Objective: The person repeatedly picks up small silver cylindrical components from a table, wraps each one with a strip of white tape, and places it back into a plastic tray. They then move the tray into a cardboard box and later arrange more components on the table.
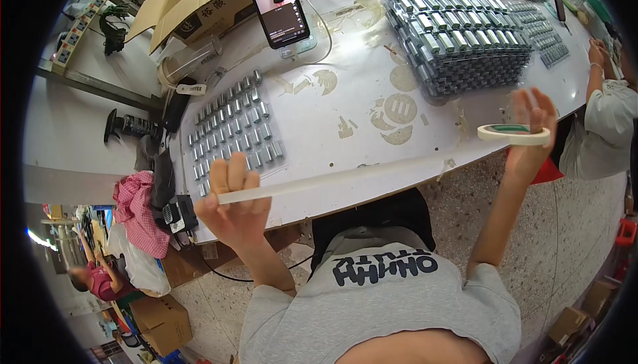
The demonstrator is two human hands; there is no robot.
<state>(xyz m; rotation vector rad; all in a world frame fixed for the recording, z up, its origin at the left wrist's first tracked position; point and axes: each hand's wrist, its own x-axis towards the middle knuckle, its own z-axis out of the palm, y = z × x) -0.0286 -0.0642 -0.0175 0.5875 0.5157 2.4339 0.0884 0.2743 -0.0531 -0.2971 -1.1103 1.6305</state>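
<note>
My right hand (530,139) holds a roll of pale tape (513,134) out past the table's near edge. A long strip of tape (345,176) is stretched from the roll leftward to my left hand (234,204), which pinches its free end. Just beyond my left hand, a flat sheet of small metal cylinders (234,130) lies in rows on the white table (345,91). At the far right stands a tall stack of trays packed with the same metal parts (455,38).
A phone (279,6) leans on a stand at the back, with a cable beside it. An open cardboard box (199,1) sits at the far left. Another person's arm (601,85) rests at the right edge. Pink cloth (138,211) hangs at the left.
</note>
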